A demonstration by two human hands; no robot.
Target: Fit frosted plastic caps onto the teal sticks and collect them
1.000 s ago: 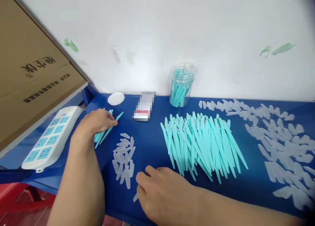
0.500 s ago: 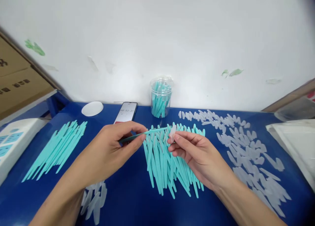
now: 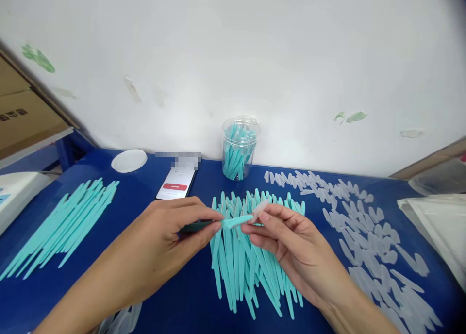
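My left hand [image 3: 167, 246] pinches a turquoise eyebrow razor [image 3: 238, 221] between thumb and fingertips, its handle running back under the palm. A small translucent cap [image 3: 259, 209] is held by the thumb and fingers of my right hand [image 3: 294, 244]. The razor's far end meets the cap at my right fingertips; how far it goes in, I cannot tell. Below both hands lies a heap of turquoise razors [image 3: 238, 271]. Many loose translucent caps [image 3: 378, 234] are spread to the right of my right hand. More caps [image 3: 124, 319] show partly beneath my left forearm.
Against the white wall stands a clear jar [image 3: 238, 152] filled with turquoise razors. A phone [image 3: 174, 181] and a white round lid [image 3: 129, 160] lie left of it. Another row of razors [image 3: 69, 222] covers the left side. White bags [image 3: 437, 227] sit at the right edge.
Both hands have come down a little in view, still holding razor and cap. The razor's end now sits lower and against the cap. The view has shifted, showing more of the phone.
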